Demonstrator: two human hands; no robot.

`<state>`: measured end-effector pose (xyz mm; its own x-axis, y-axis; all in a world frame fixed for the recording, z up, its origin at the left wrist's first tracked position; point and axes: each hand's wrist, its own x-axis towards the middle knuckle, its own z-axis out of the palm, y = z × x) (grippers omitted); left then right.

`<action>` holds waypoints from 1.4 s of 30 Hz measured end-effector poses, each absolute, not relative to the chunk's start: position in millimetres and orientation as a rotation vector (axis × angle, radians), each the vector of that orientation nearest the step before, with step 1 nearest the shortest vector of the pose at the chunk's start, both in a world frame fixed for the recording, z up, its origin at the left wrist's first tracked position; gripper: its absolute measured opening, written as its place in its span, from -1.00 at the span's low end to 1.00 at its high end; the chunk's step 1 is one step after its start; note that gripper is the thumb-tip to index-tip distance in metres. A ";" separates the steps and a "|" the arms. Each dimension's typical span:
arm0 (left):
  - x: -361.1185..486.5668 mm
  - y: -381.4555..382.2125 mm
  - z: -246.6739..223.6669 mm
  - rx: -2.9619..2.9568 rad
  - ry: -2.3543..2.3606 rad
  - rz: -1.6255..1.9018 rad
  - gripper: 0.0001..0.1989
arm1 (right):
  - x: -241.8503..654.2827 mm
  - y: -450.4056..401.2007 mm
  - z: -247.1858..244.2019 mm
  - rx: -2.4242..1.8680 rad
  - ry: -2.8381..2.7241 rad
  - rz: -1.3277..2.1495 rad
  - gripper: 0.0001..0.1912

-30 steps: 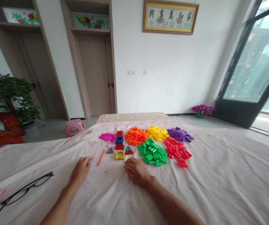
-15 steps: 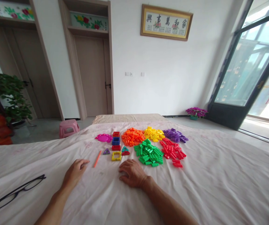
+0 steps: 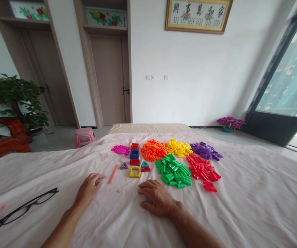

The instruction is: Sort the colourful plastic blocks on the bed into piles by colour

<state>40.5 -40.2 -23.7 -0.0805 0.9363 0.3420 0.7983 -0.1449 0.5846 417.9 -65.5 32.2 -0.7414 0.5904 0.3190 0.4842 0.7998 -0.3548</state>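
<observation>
Since colours seem sorted, green pieces [image 3: 173, 172] lie at one o'clock from my right hand [image 3: 157, 199], loosely spread; my left hand [image 3: 89, 188] is half-curled, both seemingly empty.

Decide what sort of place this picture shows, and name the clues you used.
Probably a room in a home: a framed calligraphy panel hangs on the white wall, a big leafy plant stands near a door, and a pink stool sits on the floor.
</observation>
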 end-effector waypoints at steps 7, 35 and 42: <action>40.9 -42.3 -23.1 1.961 1.897 1.051 -0.71 | 415.6 -65.1 37.2 -0.827 -2.559 0.397 -0.56; 44.1 -53.5 -18.7 1.971 1.936 1.049 -0.70 | 412.5 -63.5 45.4 -0.862 -2.555 0.490 -0.65; 46.5 -54.6 -14.6 1.973 1.938 1.065 -0.71 | 412.3 -62.5 43.8 -0.859 -2.536 0.474 -0.65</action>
